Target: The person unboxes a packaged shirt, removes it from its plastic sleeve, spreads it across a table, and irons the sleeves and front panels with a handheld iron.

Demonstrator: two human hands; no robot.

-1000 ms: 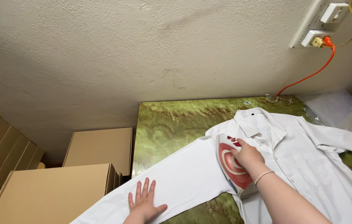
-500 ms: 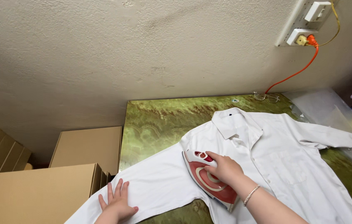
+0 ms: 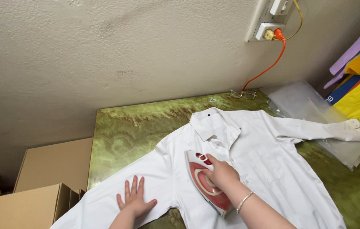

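- Shirt [image 3: 252,157]: white, spread flat, front up, on the green marbled tabletop [image 3: 120,127]; collar toward the far wall, one sleeve running near-left, the other stretched right over a clear plastic sheet [image 3: 299,99].
- Iron [image 3: 205,184]: red and white, sole down on the shirt's chest panel just beside the button placket, nose pointing far. Compared with a second ago it sits off the shoulder-and-sleeve seam and further onto the body of the shirt; part of the apparent shift is the camera swinging right.
- Right hand [image 3: 221,173]: closed around the iron's handle, bracelet at the wrist.
- Left hand [image 3: 135,200]: open, fingers spread wide, palm pressed flat on the near-left sleeve, holding nothing. It remains on that sleeve as before.
- Judgement: pressing has passed from the sleeve joint to the front panel; the sleeve stays pinned taut.
- Surroundings: orange cord [image 3: 269,65] plugged into the wall socket [image 3: 267,32]; spectacles [image 3: 243,93] at the far edge; cardboard boxes [image 3: 40,169] left; coloured sheets [image 3: 358,76] right.
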